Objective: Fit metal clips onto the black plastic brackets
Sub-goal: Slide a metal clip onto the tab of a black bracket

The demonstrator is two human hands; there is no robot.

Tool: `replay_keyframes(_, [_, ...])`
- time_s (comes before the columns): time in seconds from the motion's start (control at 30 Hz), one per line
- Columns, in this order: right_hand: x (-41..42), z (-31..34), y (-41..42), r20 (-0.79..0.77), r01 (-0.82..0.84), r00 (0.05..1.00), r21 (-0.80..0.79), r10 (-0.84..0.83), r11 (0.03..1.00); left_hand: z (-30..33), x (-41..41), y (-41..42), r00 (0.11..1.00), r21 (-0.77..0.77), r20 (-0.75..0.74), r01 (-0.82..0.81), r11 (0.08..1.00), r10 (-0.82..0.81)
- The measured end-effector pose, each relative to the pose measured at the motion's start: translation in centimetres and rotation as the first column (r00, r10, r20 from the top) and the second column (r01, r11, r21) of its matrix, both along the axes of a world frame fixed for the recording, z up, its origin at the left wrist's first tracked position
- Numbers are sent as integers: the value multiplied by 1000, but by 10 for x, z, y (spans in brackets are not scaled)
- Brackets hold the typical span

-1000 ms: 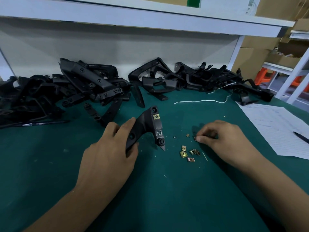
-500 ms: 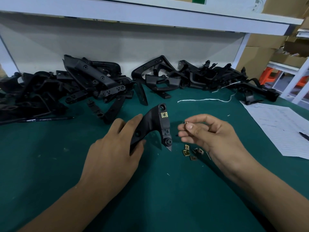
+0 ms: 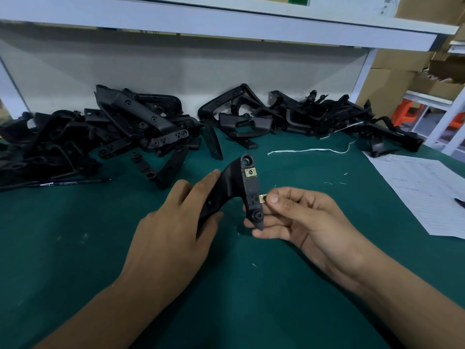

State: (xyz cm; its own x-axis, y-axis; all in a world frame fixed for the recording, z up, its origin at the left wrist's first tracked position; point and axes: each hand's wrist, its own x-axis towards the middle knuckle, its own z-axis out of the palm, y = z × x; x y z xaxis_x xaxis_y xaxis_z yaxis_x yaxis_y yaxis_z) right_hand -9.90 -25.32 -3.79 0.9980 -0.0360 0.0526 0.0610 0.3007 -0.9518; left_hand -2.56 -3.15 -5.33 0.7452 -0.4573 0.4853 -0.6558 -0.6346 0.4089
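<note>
Right hand (image 3: 302, 217), off the bench since a second ago, is pinching a brass-coloured clip (image 3: 263, 198) against the matte black bracket (image 3: 235, 187); left hand (image 3: 176, 222) fingers are wrapping its curved arm.

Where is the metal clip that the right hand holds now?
In the head view, centre, the metal clip is pinched by the right hand against the right edge of the black bracket, below the fitted clip.
</note>
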Motion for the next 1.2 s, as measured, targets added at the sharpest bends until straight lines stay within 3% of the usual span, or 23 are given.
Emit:
replay_keyframes(0.27, [0, 1, 5, -21, 9, 1000, 3, -9, 1000, 0, 0, -1, 1000, 39, 28, 0, 999, -1])
replay_keyframes(0.47, [-5, 5, 8, -24, 83, 996, -118, -86, 990, -1, -1, -1, 999, 51, 29, 15, 999, -17])
replay_keyframes(0.63, [-8, 6, 12, -6, 73, 997, -143, -75, 987, 1, -4, -2, 999, 71, 54, -13, 997, 9])
replay_keyframes(0.83, [-7, -2, 32, -7, 79, 996, -286, -84, 955, 2, -6, -5, 994, 101, 101, -40, 994, 30])
replay_keyframes(0.97, [-11, -3, 36, 142, 236, 972, -555, -188, 798, 3, -5, -5, 991, 104, 105, -90, 991, 79])
replay_keyframes(1.07, [-13, 1, 35, 285, 356, 934, -791, -217, 497, 3, -4, -4, 992, 114, 110, -67, 991, 54])
replay_keyframes(1.2, [-14, 4, 36, 414, 473, 864, -862, -286, 182, 4, -6, -4, 996, 136, 89, -41, 990, 29])
